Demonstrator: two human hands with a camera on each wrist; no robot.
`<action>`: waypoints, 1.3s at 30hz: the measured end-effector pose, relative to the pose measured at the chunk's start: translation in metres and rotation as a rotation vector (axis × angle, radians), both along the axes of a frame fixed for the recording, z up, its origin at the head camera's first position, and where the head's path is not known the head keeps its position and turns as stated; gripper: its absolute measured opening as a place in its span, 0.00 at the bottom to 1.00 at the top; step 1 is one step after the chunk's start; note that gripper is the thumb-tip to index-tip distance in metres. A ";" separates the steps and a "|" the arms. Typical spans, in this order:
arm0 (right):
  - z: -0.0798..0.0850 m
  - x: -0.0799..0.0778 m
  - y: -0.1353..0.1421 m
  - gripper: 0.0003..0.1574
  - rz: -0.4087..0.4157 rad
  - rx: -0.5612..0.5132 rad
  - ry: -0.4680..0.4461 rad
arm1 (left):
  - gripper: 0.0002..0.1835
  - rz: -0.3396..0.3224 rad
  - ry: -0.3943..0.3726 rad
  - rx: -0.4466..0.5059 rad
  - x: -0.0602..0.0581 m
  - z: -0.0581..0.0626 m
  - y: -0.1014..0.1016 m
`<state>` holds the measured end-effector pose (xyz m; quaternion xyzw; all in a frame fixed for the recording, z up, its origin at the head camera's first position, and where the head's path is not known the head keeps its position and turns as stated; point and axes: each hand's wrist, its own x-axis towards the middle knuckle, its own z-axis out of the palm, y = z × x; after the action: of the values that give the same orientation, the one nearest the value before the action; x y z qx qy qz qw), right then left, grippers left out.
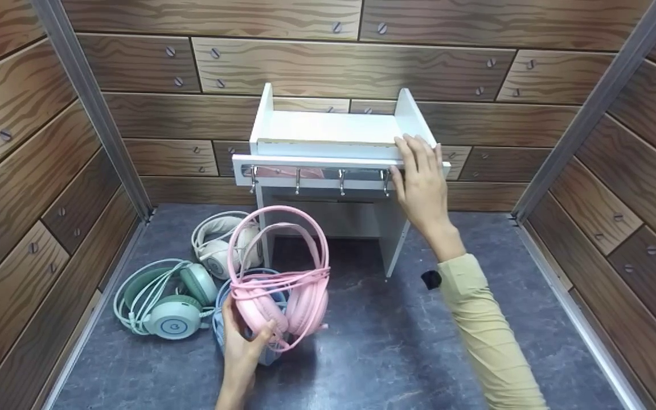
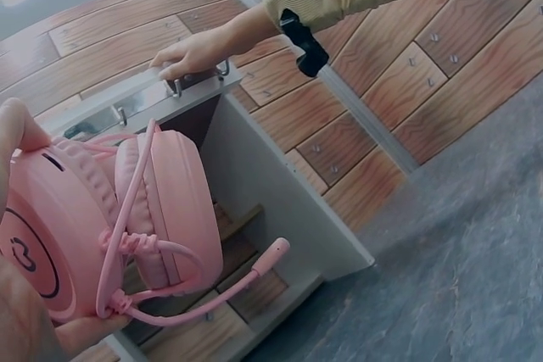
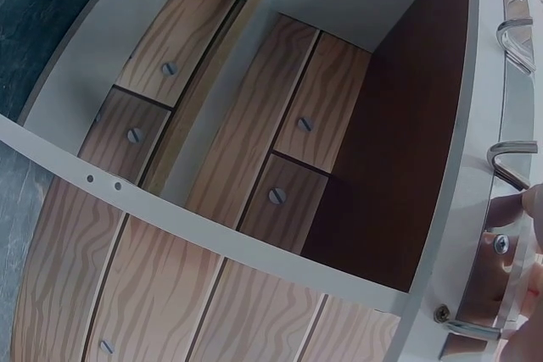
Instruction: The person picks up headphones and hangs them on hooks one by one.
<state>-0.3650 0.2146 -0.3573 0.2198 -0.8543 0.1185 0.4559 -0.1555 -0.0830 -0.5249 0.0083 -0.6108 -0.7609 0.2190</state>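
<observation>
My left hand grips a pink headset by an ear cup and holds it up in front of a white shelf rack. The headset's cable is wound around it; in the left wrist view its microphone boom sticks out below the cups. A rail with several metal hooks runs along the rack's front. My right hand holds the right end of this rail, thumb in front and fingers over the top. In the right wrist view only part of that hand shows, beside the hooks.
On the dark floor to the left lie a mint green headset, a cream headset and a blue headset, partly hidden behind the pink one. Wood-patterned walls enclose the floor on three sides.
</observation>
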 end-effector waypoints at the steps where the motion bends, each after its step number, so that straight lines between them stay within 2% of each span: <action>1: 0.000 0.000 0.000 0.29 0.002 -0.002 0.000 | 0.46 0.007 0.005 0.001 0.000 0.000 -0.001; 8: 0.001 0.000 0.000 0.29 0.002 -0.002 -0.001 | 0.46 0.037 0.044 0.011 0.000 0.003 -0.008; 14: 0.001 -0.001 0.001 0.29 0.004 -0.006 0.000 | 0.46 0.027 0.045 0.054 -0.001 0.008 -0.013; 22: 0.001 0.000 0.000 0.29 -0.003 -0.004 -0.006 | 0.44 0.001 0.113 0.100 -0.003 0.010 -0.018; 28: 0.000 0.000 0.001 0.29 -0.009 -0.003 0.001 | 0.44 -0.024 0.130 0.117 -0.004 0.013 -0.021; 35: 0.000 0.000 0.000 0.29 0.001 -0.007 -0.006 | 0.44 -0.003 0.122 0.113 -0.007 0.016 -0.026; 39: 0.001 0.000 -0.001 0.29 0.003 -0.011 -0.007 | 0.45 -0.006 0.147 0.116 -0.011 0.017 -0.028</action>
<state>-0.3647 0.2139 -0.3563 0.2182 -0.8548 0.1244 0.4540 -0.1662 -0.1106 -0.5081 -0.0369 -0.5480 -0.7942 0.2601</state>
